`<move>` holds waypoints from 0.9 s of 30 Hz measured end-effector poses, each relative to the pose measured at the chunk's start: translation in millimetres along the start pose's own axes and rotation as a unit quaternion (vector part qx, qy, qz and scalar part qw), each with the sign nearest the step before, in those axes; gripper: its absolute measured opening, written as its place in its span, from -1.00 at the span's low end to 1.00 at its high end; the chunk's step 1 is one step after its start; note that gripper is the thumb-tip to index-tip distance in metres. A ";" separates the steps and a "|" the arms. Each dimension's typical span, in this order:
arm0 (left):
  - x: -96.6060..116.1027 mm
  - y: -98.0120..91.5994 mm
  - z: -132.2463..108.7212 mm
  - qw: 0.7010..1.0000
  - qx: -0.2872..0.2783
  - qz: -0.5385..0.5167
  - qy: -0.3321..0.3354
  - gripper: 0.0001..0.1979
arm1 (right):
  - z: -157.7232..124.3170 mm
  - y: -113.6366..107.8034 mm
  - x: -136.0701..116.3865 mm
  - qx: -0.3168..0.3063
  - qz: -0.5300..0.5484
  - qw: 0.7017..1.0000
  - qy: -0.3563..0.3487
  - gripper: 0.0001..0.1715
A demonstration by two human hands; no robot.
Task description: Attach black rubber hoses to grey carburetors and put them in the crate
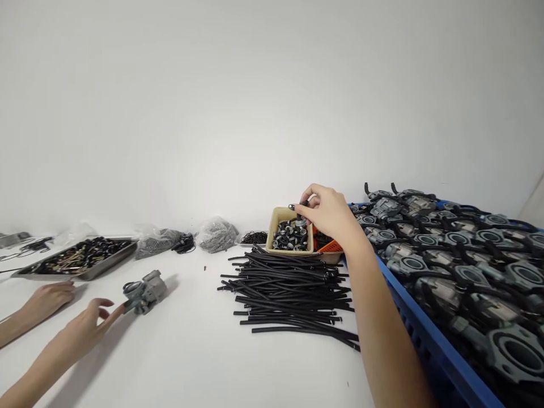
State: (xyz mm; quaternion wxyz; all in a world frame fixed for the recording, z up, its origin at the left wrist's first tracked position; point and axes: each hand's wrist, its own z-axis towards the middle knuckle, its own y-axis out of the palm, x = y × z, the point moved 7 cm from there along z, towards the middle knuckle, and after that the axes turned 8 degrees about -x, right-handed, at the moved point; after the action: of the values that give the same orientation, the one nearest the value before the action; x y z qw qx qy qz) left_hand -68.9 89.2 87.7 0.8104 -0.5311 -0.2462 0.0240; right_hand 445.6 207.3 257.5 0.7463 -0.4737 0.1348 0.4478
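My left hand (83, 331) is at the left of the table, fingers apart, with one extended digit touching the near left side of a metal carburetor (147, 290). The carburetor rests on the white table, and the hand is not wrapped round it. Over a cream bin (269, 248), my right hand (327, 209) pinches a small black cap with a metal ring (301, 221) between thumb and fingers. Many similar caps (291, 235) lie in that bin. Just in front of it is a pile of black rubber hoses (289, 289).
A blue crate (399, 300) full of carburetors with hoses fills the right side. Another person's hand (53, 297) rests at far left by a metal tray (91, 274) of small parts. Bags of small parts (216, 234) and an orange basket (330, 246) line the wall.
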 end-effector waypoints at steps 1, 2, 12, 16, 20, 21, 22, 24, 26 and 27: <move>2.6 6.2 -0.7 1.000 -0.019 0.023 0.006 -0.52 | -1.1 0.5 -0.9 -0.002 -0.003 1.000 0.000 -0.85; 5.7 12.1 -1.6 0.998 -0.037 0.050 0.017 -0.52 | -2.1 1.2 -2.2 -0.005 -0.006 1.000 -0.001 -0.85; 54.9 2.9 -11.9 0.969 -0.084 0.175 0.152 -0.60 | -8.0 12.4 -14.8 -0.024 -0.022 0.999 -0.017 -0.89; 114.4 13.4 -37.5 0.950 -0.124 0.153 0.242 -0.57 | -9.7 18.3 -21.2 -0.027 -0.019 0.999 -0.029 -0.88; 157.5 25.4 -71.2 0.942 -0.104 0.062 0.312 -0.65 | -10.3 23.4 -24.9 -0.039 -0.027 0.998 -0.036 -0.88; 161.3 24.7 -78.9 0.945 -0.078 0.034 0.315 -0.69 | -10.3 23.7 -25.1 -0.040 -0.031 0.998 -0.034 -0.88; 161.8 23.8 -86.1 0.950 -0.056 -0.001 0.308 -0.74 | -10.1 23.6 -25.2 -0.040 -0.035 0.998 -0.031 -0.88; 153.8 22.7 -98.3 0.962 -0.022 -0.094 0.257 -0.68 | -9.6 22.6 -25.3 -0.037 -0.037 0.998 -0.028 -0.88; 140.3 29.3 -108.7 0.966 -0.022 -0.192 0.171 -0.45 | -9.0 21.5 -24.8 -0.035 -0.034 0.998 -0.028 -0.88; 134.5 35.8 -113.7 0.965 -0.035 -0.228 0.125 -0.35 | -8.6 20.9 -24.3 -0.033 -0.032 0.999 -0.028 -0.88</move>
State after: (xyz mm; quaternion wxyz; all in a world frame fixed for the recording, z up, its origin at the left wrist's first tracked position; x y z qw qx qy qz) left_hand 105.4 48.8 70.9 0.7999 -0.4876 -0.2582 -0.2362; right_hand 417.2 190.1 256.0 0.7477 -0.4897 0.0836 0.4406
